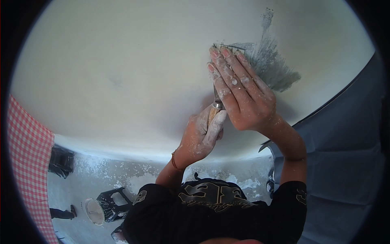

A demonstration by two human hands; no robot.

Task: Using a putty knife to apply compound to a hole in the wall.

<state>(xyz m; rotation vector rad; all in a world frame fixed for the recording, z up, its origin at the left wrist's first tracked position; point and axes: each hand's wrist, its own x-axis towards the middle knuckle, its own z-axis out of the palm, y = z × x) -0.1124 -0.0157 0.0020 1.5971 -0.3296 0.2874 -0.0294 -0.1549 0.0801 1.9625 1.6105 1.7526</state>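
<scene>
My left hand (198, 132), dusted with white, is wrapped round the wooden handle of a putty knife (212, 115). Its metal blade points up along the pale wall (122, 61). Over the blade lies my right hand (248, 97), fingers stretched out flat and side by side, pressing on it and hiding most of it. The blade's dark far edge shows just past the fingertips. Right beside those fingers a rough grey patch (278, 67) with streaks marks the wall. White specks and smears of compound cling to both hands.
A pink-and-white checked cloth (30, 154) hangs at the left, and a blue-grey sheet (333, 150) at the right. Below stand a pale bucket (94, 211) and a black stool (115, 203) on a white-splattered floor (138, 175). Another person's leg (61, 213) shows at lower left.
</scene>
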